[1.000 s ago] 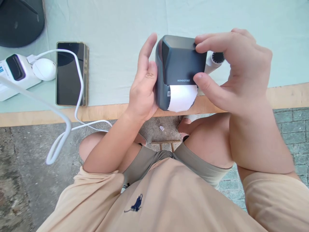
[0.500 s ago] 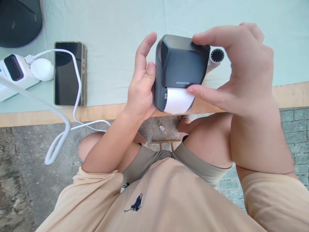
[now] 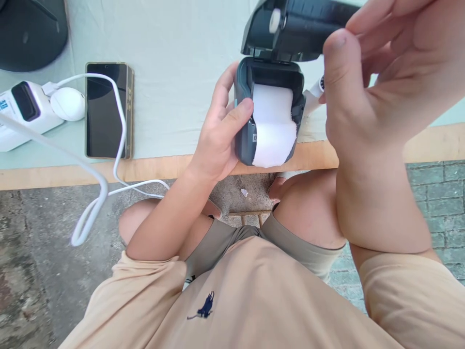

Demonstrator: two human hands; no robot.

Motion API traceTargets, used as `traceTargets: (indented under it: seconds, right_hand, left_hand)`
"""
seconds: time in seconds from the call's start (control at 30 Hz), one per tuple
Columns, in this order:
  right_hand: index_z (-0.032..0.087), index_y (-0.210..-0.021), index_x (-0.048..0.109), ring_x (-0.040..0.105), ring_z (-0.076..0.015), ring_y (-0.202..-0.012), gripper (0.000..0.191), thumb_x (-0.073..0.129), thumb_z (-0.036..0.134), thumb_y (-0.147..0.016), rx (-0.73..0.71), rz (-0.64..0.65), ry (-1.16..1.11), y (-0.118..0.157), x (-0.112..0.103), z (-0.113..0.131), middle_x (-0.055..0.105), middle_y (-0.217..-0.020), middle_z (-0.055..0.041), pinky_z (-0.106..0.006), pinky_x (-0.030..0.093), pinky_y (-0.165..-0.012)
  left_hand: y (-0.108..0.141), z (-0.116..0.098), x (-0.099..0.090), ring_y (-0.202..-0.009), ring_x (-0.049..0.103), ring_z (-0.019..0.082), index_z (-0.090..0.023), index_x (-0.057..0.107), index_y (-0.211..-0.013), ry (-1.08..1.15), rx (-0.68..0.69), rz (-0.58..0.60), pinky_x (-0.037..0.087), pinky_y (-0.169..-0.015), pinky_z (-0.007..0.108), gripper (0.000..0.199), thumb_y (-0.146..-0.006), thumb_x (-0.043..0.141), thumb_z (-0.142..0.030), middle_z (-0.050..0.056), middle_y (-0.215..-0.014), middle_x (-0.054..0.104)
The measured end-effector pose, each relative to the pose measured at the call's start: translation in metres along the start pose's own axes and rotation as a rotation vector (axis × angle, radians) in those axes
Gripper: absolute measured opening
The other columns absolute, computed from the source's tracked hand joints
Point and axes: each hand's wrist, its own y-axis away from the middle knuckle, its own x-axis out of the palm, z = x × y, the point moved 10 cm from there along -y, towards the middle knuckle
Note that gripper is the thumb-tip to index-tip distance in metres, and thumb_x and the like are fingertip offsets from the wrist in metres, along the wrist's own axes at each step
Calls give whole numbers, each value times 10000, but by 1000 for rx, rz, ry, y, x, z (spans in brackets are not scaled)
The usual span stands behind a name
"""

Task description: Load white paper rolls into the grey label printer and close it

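A dark label printer (image 3: pixel 244 140) is held over the table edge with its lid (image 3: pixel 305 24) swung up and back. My left hand (image 3: pixel 218 131) grips the printer's left side, thumb on the upper rim. Inside the printer lies a roll of white label paper (image 3: pixel 274 109), its loose end hanging over the front lip. My right hand (image 3: pixel 378 82) is at the raised lid's right end, thumb and index finger closed on its edge; the other fingers are partly hidden. Between the printer and my right hand, a white cylindrical thing (image 3: pixel 311 101) shows in part on the table.
On the left of the table lie a phone (image 3: pixel 104 111) and a white power strip (image 3: pixel 39 109) with a plugged-in charger (image 3: pixel 68 104). A white cable (image 3: pixel 118 106) crosses the phone and loops below the wooden table edge (image 3: pixel 163 167). A black object (image 3: pixel 32 34) stands at the upper left.
The printer's lid has gone from closed to raised, lifted by my right hand, and the paper roll inside now shows. My left thumb has moved onto the printer's rim.
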Motion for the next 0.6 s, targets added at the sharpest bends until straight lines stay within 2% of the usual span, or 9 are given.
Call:
traceTargets:
  seconds: [0.1, 0.2, 0.27, 0.33, 0.47, 0.53, 0.6]
  right_hand:
    - [144, -898, 551, 465, -20, -641, 286, 376, 350, -802, -160, 5, 108, -3, 7, 15, 535, -902, -17, -195, 385, -588]
    - [223, -874, 546, 444, -19, -625, 178, 443, 309, -757, -241, 182, 207, -1, 32, 20, 557, -823, 48, -192, 329, -570]
    - [275, -899, 526, 458, -43, -658, 177, 465, 297, -734, -238, 286, 257, 1, 43, 20, 562, -795, 68, -202, 308, -586]
    - [326, -963, 492, 471, -71, -691, 229, 458, 320, -737, -203, 358, 322, 2, 49, 18, 568, -850, 76, -217, 297, -599]
    - [388, -1034, 423, 467, -117, -682, 284, 402, 441, -756, -93, 530, 523, 3, 58, 7, 565, -842, 51, -241, 247, -593]
    - [372, -1004, 443, 460, -116, -657, 272, 410, 455, -747, -95, 540, 526, 2, 57, 7, 562, -803, 38, -245, 242, -586]
    - [344, -972, 467, 466, -98, -646, 268, 461, 439, -722, -128, 509, 433, 2, 53, 11, 573, -815, 47, -244, 264, -585]
  left_hand:
    - [2, 0, -1, -1211, 438, 205, -274, 326, -1251, 45, -15, -8, 387, -1018, 330, 457, -818, 416, -157, -28, -1180, 544]
    - [3, 0, 1, -1205, 448, 200, -280, 335, -1247, 74, -30, 3, 392, -1021, 325, 451, -820, 417, -158, -32, -1193, 536]
    - [3, 0, 2, -1195, 460, 199, -289, 346, -1235, 69, -39, 8, 395, -1021, 326, 439, -822, 413, -155, -34, -1206, 531]
    - [4, 1, 1, -1183, 472, 208, -293, 352, -1224, 46, -42, 8, 401, -1017, 347, 425, -826, 405, -155, -33, -1201, 536]
    - [4, 2, 1, -1161, 489, 231, -262, 343, -1225, 5, -30, 34, 433, -981, 367, 400, -834, 404, -200, -15, -1164, 554]
    - [4, 2, 3, -1190, 447, 216, -214, 287, -1266, -2, -21, 53, 398, -993, 362, 425, -849, 348, -164, -17, -1170, 536]
    - [4, 1, 5, -1223, 391, 205, -173, 211, -1303, -5, -23, 62, 350, -1008, 381, 459, -854, 282, -115, -17, -1180, 516]
